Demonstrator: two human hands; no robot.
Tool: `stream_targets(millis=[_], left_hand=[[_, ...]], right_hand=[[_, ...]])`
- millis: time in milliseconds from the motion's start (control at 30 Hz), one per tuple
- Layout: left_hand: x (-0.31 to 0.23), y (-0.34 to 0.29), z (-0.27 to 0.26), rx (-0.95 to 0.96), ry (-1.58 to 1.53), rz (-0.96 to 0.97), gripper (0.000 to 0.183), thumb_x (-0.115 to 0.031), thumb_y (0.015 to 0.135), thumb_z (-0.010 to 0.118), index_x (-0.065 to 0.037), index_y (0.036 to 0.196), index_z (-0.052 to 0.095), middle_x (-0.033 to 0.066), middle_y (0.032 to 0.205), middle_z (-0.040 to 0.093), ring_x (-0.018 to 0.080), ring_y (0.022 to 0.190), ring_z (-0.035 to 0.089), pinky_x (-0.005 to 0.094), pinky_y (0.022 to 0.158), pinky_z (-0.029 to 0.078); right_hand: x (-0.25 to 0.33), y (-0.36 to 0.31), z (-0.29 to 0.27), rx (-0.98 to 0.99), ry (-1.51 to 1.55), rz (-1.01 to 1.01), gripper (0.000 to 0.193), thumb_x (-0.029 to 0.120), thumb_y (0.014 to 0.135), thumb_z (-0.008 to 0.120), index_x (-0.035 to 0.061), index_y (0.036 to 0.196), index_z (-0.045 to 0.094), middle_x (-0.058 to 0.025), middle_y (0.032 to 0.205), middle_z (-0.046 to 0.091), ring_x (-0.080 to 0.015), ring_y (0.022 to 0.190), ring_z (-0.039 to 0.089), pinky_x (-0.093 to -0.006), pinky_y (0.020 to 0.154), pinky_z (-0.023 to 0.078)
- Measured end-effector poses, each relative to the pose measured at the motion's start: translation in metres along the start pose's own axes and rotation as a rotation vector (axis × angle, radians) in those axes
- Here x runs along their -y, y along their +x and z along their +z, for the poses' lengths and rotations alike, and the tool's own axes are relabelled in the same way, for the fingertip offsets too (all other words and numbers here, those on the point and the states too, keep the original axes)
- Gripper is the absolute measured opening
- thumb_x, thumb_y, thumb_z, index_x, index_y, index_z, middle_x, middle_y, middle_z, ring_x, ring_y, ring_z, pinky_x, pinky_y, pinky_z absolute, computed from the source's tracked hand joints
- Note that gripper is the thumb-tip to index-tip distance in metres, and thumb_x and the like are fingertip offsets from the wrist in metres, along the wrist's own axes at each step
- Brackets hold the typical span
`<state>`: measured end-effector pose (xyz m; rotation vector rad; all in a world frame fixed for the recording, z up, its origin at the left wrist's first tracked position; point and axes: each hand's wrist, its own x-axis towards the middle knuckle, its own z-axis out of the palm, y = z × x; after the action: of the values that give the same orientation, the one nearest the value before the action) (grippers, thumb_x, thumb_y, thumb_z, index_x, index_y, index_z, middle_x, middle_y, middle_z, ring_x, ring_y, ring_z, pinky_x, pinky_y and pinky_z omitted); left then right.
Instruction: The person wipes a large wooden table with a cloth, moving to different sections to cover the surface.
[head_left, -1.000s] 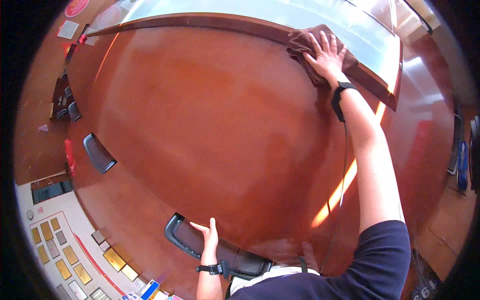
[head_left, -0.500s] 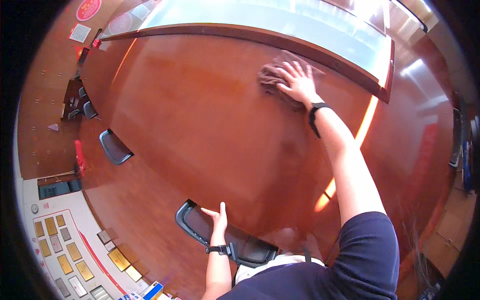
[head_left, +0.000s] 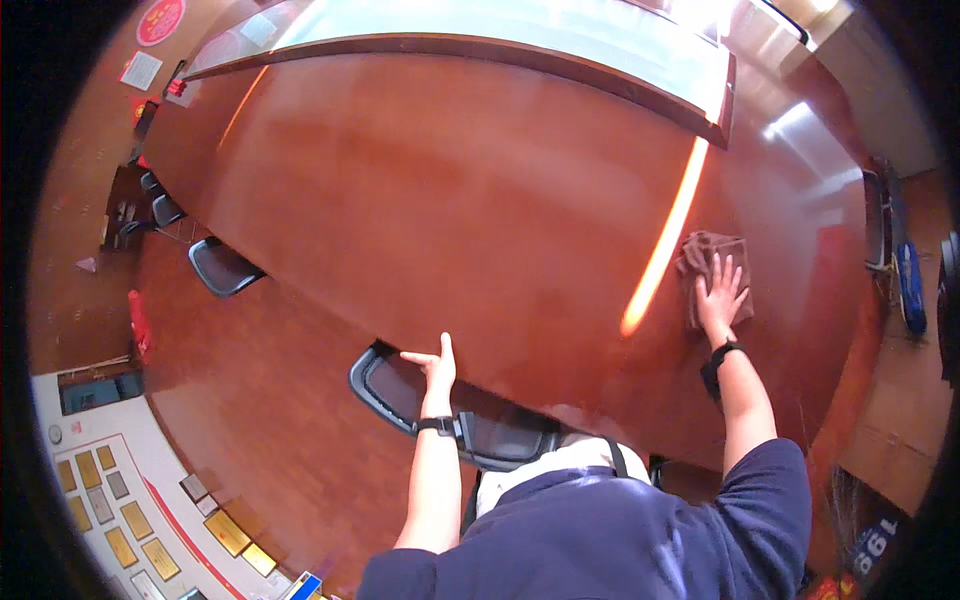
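Observation:
My right hand (head_left: 722, 295) lies flat, fingers spread, on a crumpled brown cloth (head_left: 716, 246). It presses the cloth against the glossy reddish-brown table (head_left: 430, 220), right of a bright strip of sunlight. At the near table edge is my left hand (head_left: 436, 366), open and holding nothing, its thumb and fingers stretched apart. Whether it touches the edge I cannot tell. Under that hand a black-framed chair (head_left: 372, 385) is tucked against the table. Both wrists wear dark bands.
A raised wooden frame (head_left: 450, 45) with a pale glassy panel stands along the table's far side. Another dark chair (head_left: 222, 268) is at the left edge, with more beyond. Plaques hang on the white wall (head_left: 70, 405) at lower left. Cardboard (head_left: 905, 400) stands at the right.
My right hand has moved with the cloth from beside the far frame to the right and nearer, across the sunlit strip. My left hand stays by the near edge; the view has shifted slightly.

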<state>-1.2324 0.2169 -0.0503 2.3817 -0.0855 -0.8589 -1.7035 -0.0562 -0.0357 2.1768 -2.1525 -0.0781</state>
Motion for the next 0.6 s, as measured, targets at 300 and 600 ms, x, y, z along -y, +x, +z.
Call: stream_targets(millis=[300, 600], left_hand=[[-0.001, 0.003, 0.009, -0.002, 0.106, 0.017, 0.123, -0.065, 0.081, 0.055, 0.0, 0.136, -0.034, 0.0446, 0.134, 0.028, 0.0481, 0.123, 0.042, 0.0471, 0.104, 0.037], [-0.004, -0.006, -0.01, -0.002, -0.097, 0.032, 0.124, -0.053, 0.083, 0.062, 0.002, 0.133, -0.036, 0.03, 0.151, 0.003, 0.0352, 0.14, 0.019, 0.0409, 0.114, 0.02]], right_hand=[[0.101, -0.193, -0.043, 0.208, 0.173, -0.503, 0.07, 0.048, 0.08, 0.058, 0.029, 0.144, 0.034, -0.0067, 0.155, 0.018, -0.0346, 0.144, 0.006, -0.0658, 0.109, 0.0], [0.187, -0.038, -0.061, 0.101, 0.231, -0.853, 0.067, 0.049, 0.08, 0.056, 0.0297, 0.142, 0.039, -0.0016, 0.153, 0.025, -0.0295, 0.143, 0.014, -0.0617, 0.112, 0.004]])
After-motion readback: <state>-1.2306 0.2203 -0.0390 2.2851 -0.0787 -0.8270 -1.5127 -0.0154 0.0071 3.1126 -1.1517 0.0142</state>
